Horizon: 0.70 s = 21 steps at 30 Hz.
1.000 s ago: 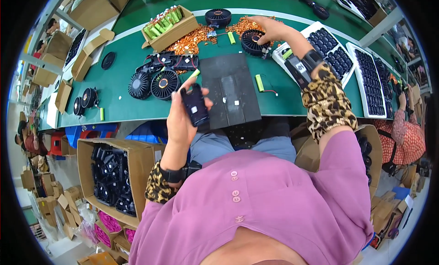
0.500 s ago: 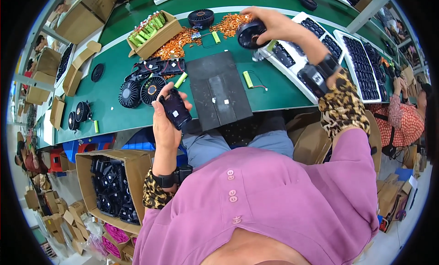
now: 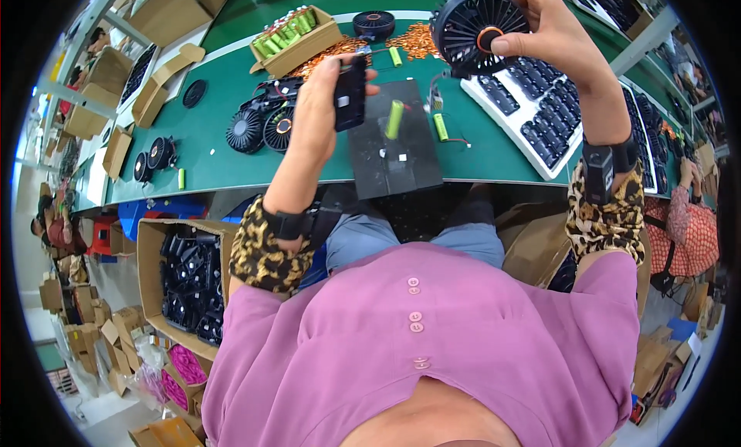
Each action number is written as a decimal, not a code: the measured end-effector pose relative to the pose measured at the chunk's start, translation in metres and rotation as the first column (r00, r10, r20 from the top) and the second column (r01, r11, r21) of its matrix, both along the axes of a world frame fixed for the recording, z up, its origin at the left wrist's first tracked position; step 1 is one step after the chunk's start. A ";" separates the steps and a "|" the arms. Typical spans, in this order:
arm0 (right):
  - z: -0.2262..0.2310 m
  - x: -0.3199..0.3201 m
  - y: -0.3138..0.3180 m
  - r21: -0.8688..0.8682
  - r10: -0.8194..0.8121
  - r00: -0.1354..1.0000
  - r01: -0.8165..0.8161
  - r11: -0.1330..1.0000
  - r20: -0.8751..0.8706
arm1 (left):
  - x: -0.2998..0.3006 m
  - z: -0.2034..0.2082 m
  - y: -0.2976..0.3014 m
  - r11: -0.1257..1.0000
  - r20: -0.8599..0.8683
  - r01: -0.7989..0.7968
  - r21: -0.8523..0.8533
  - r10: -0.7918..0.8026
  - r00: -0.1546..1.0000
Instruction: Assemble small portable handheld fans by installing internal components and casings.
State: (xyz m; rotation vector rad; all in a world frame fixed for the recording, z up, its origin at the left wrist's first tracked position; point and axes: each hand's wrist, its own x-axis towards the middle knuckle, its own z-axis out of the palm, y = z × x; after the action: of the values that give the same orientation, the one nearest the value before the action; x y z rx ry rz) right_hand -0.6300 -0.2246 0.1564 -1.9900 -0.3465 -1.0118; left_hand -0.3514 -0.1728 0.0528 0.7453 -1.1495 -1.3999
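My left hand is raised over the table, its fingers wrapped round a black plastic housing half. Up at the right, my right hand grips a black round fan by its rim, thumb near the hub. Thin wires and a small part dangle below the fan. Beside them, over the dark board, is a green battery cell that seems joined to these wires. Another green cell with leads lies on the table right of the board.
Left of the board lie black fans. Behind stand a cardboard box of green cells, a pile of copper-coloured parts and another fan. At right is a white tray of black housings. A carton of black parts stands below left.
My right hand has lifted the fan and brought it nearer with its wires and cell, which now hangs over the board. My left hand has risen and moved right, turning the housing upright.
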 end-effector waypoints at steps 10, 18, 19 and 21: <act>0.009 0.046 0.064 0.317 -0.536 0.658 0.739 0.595 -0.528 | -0.038 0.001 0.035 0.983 0.034 0.186 -0.005 -0.185 0.982; -0.030 0.044 0.056 0.016 -0.701 0.548 0.793 0.610 -0.457 | -0.024 -0.009 0.046 0.940 -0.097 0.334 0.066 -0.327 0.940; -0.033 0.043 0.054 0.019 -0.698 0.550 0.791 0.611 -0.459 | -0.023 -0.011 0.047 0.941 -0.098 0.332 0.069 -0.325 0.941; -0.037 0.043 0.053 -0.087 -0.703 0.561 0.751 0.654 -0.437 | -0.021 -0.015 0.048 0.945 0.049 0.317 0.082 -0.322 0.945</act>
State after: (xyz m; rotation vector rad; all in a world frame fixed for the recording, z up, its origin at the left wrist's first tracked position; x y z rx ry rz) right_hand -0.5868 -0.1714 0.1196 -2.2117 0.8640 -0.9733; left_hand -0.3728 -0.1247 0.0373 0.6769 -1.3166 -1.7073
